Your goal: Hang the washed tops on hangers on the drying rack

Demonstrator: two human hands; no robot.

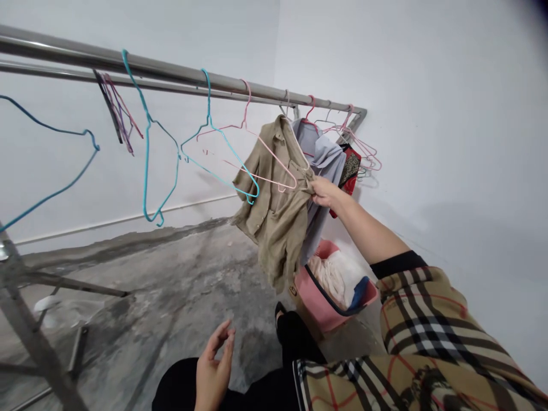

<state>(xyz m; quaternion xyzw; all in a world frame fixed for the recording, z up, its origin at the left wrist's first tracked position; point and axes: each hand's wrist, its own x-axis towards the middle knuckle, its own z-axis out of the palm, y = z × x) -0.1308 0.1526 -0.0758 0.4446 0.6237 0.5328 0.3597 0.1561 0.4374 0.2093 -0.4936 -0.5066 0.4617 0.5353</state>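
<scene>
The khaki shirt (274,211) hangs from the metal rail (171,71) on a hanger, right beside a pale blue shirt (327,160), and the right hand (324,191) is on it, fingers pinched shut on a fold of the cloth at the shirt's right edge. That arm is stretched out forward and up, bare forearm showing past a plaid sleeve (422,319). Down low, the left hand (215,365) is well apart from the shirt, palm turned inward, fingers loosely spread and curled, gripping nothing. Empty hangers dangle along the rail: a teal hanger (220,140) and a pink hanger (257,140) just left of the shirt. Below the shirt, on the concrete floor (171,285), sits a pink basket (319,308) with laundry inside.
</scene>
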